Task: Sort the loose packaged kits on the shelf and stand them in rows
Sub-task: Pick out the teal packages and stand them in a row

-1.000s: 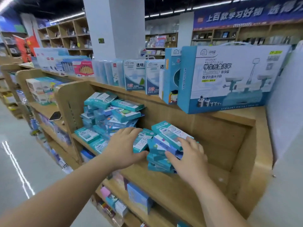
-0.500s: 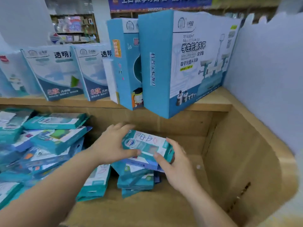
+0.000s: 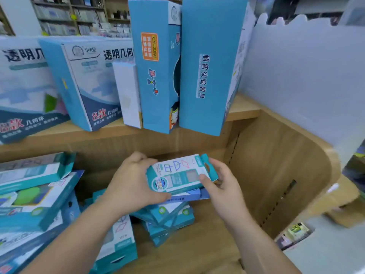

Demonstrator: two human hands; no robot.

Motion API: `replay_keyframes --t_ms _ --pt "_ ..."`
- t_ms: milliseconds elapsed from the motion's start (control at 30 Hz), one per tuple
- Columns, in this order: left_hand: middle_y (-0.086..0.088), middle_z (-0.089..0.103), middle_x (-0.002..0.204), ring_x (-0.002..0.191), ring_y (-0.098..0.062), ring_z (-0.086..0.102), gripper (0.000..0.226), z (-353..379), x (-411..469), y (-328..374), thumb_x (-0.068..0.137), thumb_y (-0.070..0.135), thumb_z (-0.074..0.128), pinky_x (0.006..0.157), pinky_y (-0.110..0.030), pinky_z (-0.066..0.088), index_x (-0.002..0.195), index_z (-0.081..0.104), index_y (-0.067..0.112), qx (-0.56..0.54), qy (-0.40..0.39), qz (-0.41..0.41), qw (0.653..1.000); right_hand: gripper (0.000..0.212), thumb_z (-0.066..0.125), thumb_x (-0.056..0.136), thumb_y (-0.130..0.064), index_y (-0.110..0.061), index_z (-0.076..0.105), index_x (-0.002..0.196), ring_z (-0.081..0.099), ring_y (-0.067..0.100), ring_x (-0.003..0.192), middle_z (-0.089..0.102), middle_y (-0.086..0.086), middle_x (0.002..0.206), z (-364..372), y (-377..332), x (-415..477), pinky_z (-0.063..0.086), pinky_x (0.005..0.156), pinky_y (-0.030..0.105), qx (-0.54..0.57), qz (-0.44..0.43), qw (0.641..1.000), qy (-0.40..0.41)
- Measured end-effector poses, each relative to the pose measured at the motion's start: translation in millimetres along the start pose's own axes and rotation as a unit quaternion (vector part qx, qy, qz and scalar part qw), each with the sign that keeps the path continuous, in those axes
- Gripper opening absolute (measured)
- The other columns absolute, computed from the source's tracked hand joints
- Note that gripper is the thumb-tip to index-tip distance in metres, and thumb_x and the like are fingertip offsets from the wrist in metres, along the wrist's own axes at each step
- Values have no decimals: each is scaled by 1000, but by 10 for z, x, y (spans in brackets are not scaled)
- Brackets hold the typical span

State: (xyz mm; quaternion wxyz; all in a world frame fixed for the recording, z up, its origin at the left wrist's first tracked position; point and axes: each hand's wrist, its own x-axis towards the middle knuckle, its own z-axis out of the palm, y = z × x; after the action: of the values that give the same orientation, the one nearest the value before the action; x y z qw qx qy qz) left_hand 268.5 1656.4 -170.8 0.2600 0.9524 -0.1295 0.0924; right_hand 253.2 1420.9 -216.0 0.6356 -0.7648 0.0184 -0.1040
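Left hand (image 3: pixel 130 186) and right hand (image 3: pixel 227 192) both grip one kit (image 3: pixel 177 175), flat above the loose pile (image 3: pixel 167 218); recommend turning it upright, then seating it on the shelf (image 3: pixel 207 246) right of the hands.

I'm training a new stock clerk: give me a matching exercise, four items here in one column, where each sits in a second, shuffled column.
1 kit with drawn shapes
2 box with orange label
3 kit with green piece
4 plain white box

a lying in the left pile
b upper shelf, just left of the biggest blue box
c gripped by left hand and right hand
d upper shelf, just left of the box with orange label

Pairs: 1-c, 2-b, 3-a, 4-d
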Motion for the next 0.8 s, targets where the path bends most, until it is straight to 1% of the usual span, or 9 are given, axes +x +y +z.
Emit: replay_keyframes --t_ms 100,200,267,400,500,567,633,700,800 --pt "13 45 106 98 -6 50 97 -37 -59 104 36 73 70 89 -23 44 120 64 25 -22 44 9 999 47 71 92 -20 -40 51 130 70 6 105 72 -8 118 -31 -210 -70 57 82 25 52 -2 998 43" --pt "16 48 105 99 -7 51 84 -62 -133 294 38 70 71 87 -26 45 112 60 31 -39 66 13 997 46 71 92 -17 -32 50 130 73 6 87 77 -6 104 -97 -416 -180 55 64 21 124 18 989 74" --pt "22 51 103 100 -6 50 78 -47 -194 442 40 68 76 83 -27 45 109 55 37 -42 62 2 997 37 70 92 -18 -25 54 125 74 11 76 79 -4 98 -146 -490 -259 54 59 26 142 35 987 65" --pt "30 52 107 104 -2 47 83 71 -315 803 45 74 78 83 -23 39 117 49 44 -26 56 12 998 20 68 93 -14 -18 63 112 76 17 83 79 1 95 -352 -487 -322 55 62 29 180 56 980 57" --pt "30 52 101 103 -1 52 84 212 -342 1004 56 75 76 91 -24 43 129 53 40 -48 24 1 999 15 65 94 -10 -10 64 110 73 17 75 79 6 89 -636 -429 -266 54 58 26 191 55 977 76" --pt "28 56 96 96 1 53 77 316 -321 1120 67 72 70 87 -20 43 133 56 35 -65 18 8 998 16 65 94 -9 -7 64 109 71 17 72 79 8 88 -832 -378 -226 52 54 24 190 55 977 77" --pt "27 54 98 92 1 50 64 394 -281 1278 80 61 69 80 -12 38 136 53 35 -67 18 8 998 14 64 95 -9 -10 65 108 73 18 76 79 6 90 -987 -334 -196 53 57 25 178 51 981 49" --pt "24 52 95 86 -2 50 55 459 -194 1448 87 48 68 74 -12 36 138 51 37 -76 8 -3 997 13 63 96 -11 -13 66 108 75 19 83 79 5 93 -1088 -285 -171 56 64 26 165 45 985 3" --pt "22 68 92 70 2 60 36 591 11 1585 92 31 68 62 -10 42 125 58 40 -181 -14 -43 982 14 62 96 -11 -13 65 110 76 22 86 78 6 95 -1152 -180 -112 59 68 28 172 39 984 -33"
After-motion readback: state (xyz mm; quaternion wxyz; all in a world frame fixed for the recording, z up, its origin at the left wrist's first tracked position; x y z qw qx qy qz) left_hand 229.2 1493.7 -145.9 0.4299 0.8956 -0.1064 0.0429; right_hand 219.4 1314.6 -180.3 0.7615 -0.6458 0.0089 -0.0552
